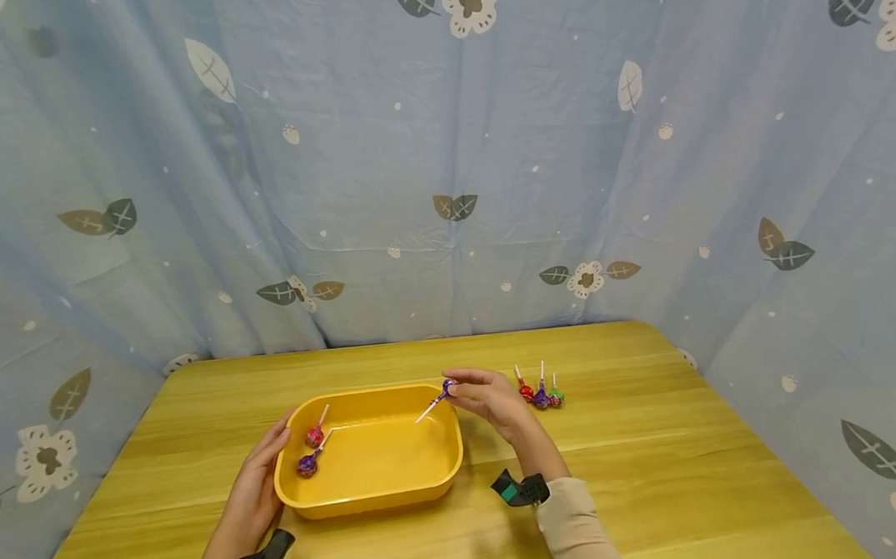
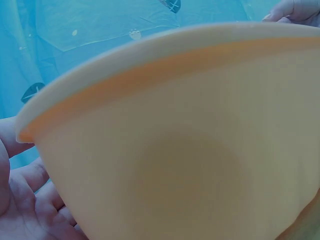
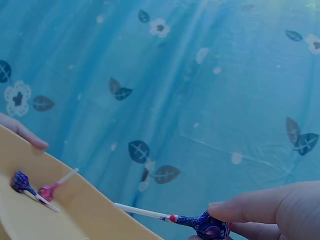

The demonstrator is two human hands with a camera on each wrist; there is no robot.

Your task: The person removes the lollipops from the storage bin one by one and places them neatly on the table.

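My right hand (image 1: 491, 397) pinches a purple-wrapped lollipop (image 3: 207, 225) by its candy end, over the right rim of a yellow plastic basin (image 1: 375, 506). The lollipop's white stick (image 1: 427, 411) points down and left over the basin's inside. My left hand (image 1: 260, 474) holds the basin's left side, with fingers (image 2: 30, 175) along the outer wall just beneath the rim. Inside, at the left end, lie a pink-wrapped lollipop (image 1: 315, 436) and another purple lollipop (image 1: 308, 465), their sticks leaning up to the right.
Right of the basin, a red lollipop (image 1: 525, 392), a purple lollipop (image 1: 541, 398) and a green one (image 1: 556, 396) lie close together on the wooden table (image 1: 652, 471). A blue patterned curtain (image 1: 383, 174) hangs behind the table and along both sides.
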